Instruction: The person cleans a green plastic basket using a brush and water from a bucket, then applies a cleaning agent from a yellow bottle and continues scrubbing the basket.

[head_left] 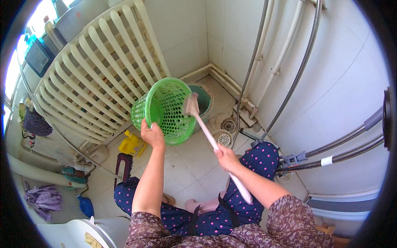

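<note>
My left hand [152, 135] is closed on the near rim of a green perforated plastic basket [139, 112], which is tilted with its mouth facing right. In my right hand [226, 158] is the long pale pink handle of a scrubbing brush [205, 131]. The brush's bristled head is at the basket's mouth, by its right rim; I cannot tell whether it touches the plastic. Behind the basket, partly hidden by it, stands a teal bucket [205, 96] on the tiled floor.
A cream radiator [95, 70] spans the left wall. Below it sits a yellow bottle [132, 144]. Floor drains [223, 139] lie right of the basket. Pipes [285, 45] and hoses [304, 66] run down the right wall. A purple cloth [42, 199] hangs at lower left.
</note>
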`<state>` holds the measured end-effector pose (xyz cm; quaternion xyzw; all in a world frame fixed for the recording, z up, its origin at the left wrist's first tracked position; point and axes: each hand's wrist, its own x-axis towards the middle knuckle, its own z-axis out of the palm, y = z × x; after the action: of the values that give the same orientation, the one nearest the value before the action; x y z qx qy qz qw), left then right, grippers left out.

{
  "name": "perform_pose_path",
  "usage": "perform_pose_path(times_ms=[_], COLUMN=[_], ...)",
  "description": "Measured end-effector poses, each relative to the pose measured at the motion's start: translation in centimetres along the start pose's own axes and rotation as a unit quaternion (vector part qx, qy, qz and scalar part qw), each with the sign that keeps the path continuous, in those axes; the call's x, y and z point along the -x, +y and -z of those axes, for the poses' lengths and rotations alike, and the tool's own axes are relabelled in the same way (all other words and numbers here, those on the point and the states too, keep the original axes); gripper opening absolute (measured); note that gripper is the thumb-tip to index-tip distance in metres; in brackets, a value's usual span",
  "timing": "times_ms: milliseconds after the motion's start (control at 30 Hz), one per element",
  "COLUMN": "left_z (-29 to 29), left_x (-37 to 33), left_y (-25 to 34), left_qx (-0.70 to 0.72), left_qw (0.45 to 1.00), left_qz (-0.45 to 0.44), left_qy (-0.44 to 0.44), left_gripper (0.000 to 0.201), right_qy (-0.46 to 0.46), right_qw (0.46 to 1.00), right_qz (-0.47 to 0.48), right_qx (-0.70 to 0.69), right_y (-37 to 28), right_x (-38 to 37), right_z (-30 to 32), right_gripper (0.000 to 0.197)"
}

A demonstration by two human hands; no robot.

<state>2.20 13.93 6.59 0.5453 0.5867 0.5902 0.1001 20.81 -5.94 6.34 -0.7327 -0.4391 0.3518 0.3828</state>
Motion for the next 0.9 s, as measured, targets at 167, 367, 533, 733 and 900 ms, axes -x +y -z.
perform_pose_path(times_ms=[167,367,533,733,900], left_z=[1.3,1.3,1.0,0.1,-0.5], left_x=[-1.5,0.6,0.7,2.1,1.9], left_y=[-0.9,-0.5,-0.1,0.0,0.4], left_qx=[0.051,-0.018,-0.047,-0.046,-0.033], left_qw=[0.999,0.996,0.995,0.994,0.992], left_qz=[-0.013,-0.044,-0.056,-0.084,-0.109], left_qy=[-0.013,-0.071,-0.067,-0.058,-0.054], left_gripper=[0.028,0.025,0.027,0.036,0.038], right_qy=[-0.011,0.071,0.097,-0.192,-0.273], right_qw=[0.94,0.787,0.715,0.863,0.939], right_qz=[0.051,0.31,0.337,0.024,0.01], right_qx=[0.337,0.529,0.605,0.467,0.207], right_y=[-2.7,-6.5,-6.9,-3.3,-3.2], right_x=[-2.0,-5.8,-9.3,-4.9,-2.5], right_z=[3.2,5.2,4.1,2.4,-1.0], right_gripper=[0.044,0.052,0.056,0.04,0.034])
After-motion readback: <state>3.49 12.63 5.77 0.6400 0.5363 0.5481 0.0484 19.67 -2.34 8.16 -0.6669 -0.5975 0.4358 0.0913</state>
